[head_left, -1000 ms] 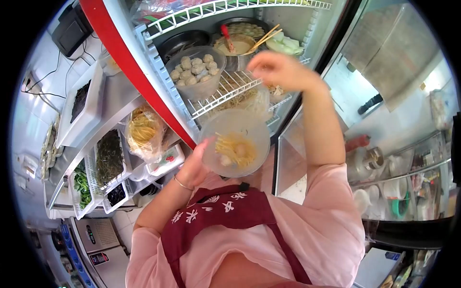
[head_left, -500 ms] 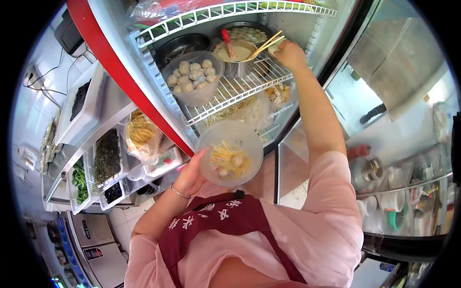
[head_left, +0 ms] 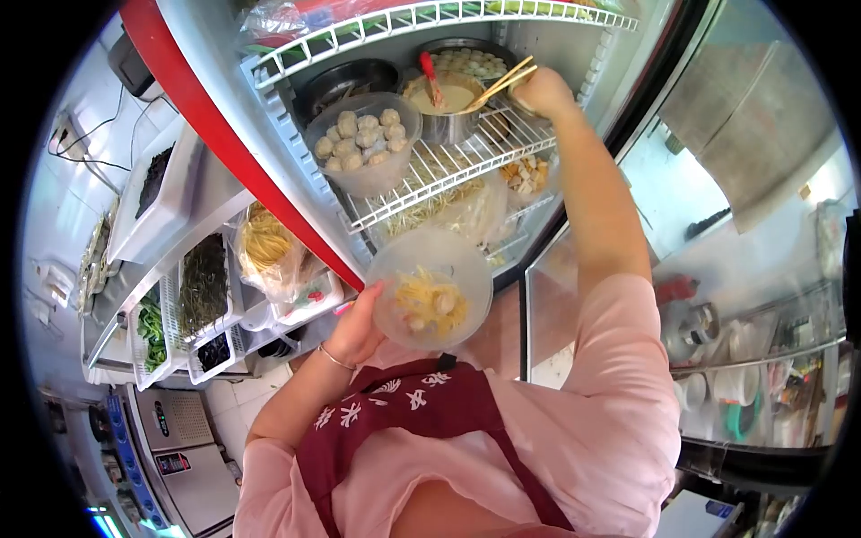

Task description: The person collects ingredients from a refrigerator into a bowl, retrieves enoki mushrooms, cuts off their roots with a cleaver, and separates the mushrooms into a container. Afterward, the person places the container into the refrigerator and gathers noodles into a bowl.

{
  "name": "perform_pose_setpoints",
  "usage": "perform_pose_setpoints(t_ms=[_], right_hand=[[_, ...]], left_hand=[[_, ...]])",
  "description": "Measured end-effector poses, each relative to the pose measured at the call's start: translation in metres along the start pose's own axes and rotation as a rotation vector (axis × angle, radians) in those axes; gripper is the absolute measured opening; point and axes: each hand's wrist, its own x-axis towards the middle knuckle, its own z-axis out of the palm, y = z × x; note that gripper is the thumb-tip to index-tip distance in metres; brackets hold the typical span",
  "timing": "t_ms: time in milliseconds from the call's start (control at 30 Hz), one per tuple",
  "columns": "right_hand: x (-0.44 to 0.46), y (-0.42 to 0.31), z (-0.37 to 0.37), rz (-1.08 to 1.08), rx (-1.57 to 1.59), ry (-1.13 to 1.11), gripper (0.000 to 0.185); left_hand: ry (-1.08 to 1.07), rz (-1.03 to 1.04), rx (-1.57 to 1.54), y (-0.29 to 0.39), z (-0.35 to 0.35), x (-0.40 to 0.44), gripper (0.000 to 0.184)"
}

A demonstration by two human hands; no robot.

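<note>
My left hand [head_left: 356, 323] grips the rim of a translucent plastic bowl [head_left: 390, 262] in front of my apron. Pale yellow strips [head_left: 428, 291] and a couple of round balls lie inside it. Reaching into the open fridge, my right hand [head_left: 543, 92] is at the right end of the middle shelf, its fingers curled round something mostly hidden. Right beside it, a pair of chopsticks [head_left: 500, 84] leans out of a metal pot [head_left: 448, 128] of creamy liquid, where a red-handled utensil [head_left: 427, 67] also stands.
A clear tub of meatballs [head_left: 363, 179] shares the wire shelf [head_left: 395, 215] with a dark pan [head_left: 336, 82] and a pan of pale round pieces [head_left: 471, 61]. Bagged sprouts [head_left: 448, 193] lie below. Baskets of greens [head_left: 152, 345] stand left; a glass door [head_left: 619, 134] is right.
My right hand has shifted slightly right and down at the shelf, and the pale thing by its fingers shows less. The left hand and bowl have barely moved.
</note>
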Motion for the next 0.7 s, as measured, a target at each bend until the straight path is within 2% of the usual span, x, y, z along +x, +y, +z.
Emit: perform_pose_setpoints(t_ms=[67, 100, 133, 200, 267, 333, 433, 467, 533, 600, 667, 700], right_hand=[[-0.003, 0.015, -0.001, 0.047, 0.276, 0.276, 0.041], [-0.008, 0.023, -0.003, 0.075, 0.418, 0.247, 0.043], [-0.021, 0.023, -0.004, 0.088, 0.418, 0.236, 0.043], [-0.064, 0.019, -0.013, 0.093, 1.067, 0.145, 0.044], [-0.125, -0.003, -0.023, 0.08, 1.071, -0.065, 0.046], [-0.181, -0.029, -0.017, -0.111, 1.29, -0.351, 0.037], [-0.229, -0.058, 0.031, -0.354, 1.096, -0.499, 0.036], [-0.239, -0.066, 0.038, -0.397, 0.979, -0.573, 0.035], [-0.25, -0.076, 0.037, -0.377, 0.702, -0.573, 0.033], [-0.248, -0.062, 0.047, -0.275, 0.78, -0.572, 0.031], [-0.23, -0.024, 0.078, -0.057, 1.047, -0.338, 0.03], [-0.216, -0.002, 0.083, 0.066, 0.879, -0.321, 0.03]], left_hand=[[0.0, -0.006, -0.004, -0.002, -0.002, 0.004, 0.054], [-0.007, -0.001, -0.007, -0.003, -0.003, 0.007, 0.054], [-0.004, -0.016, -0.009, -0.004, -0.004, 0.009, 0.054], [-0.027, -0.03, -0.05, -0.004, -0.004, 0.016, 0.053], [-0.027, -0.068, -0.056, -0.008, -0.004, 0.025, 0.052], [-0.025, -0.108, -0.053, -0.012, -0.001, 0.03, 0.052], [-0.016, -0.122, -0.028, -0.018, 0.005, 0.041, 0.053], [-0.036, -0.13, -0.018, -0.022, 0.002, 0.045, 0.053], [-0.062, -0.153, -0.01, -0.025, -0.002, 0.051, 0.053], [-0.112, -0.193, -0.028, -0.028, -0.007, 0.049, 0.052], [-0.122, -0.225, -0.032, -0.027, -0.01, 0.048, 0.052], [-0.132, -0.233, -0.032, -0.024, -0.01, 0.051, 0.052]])
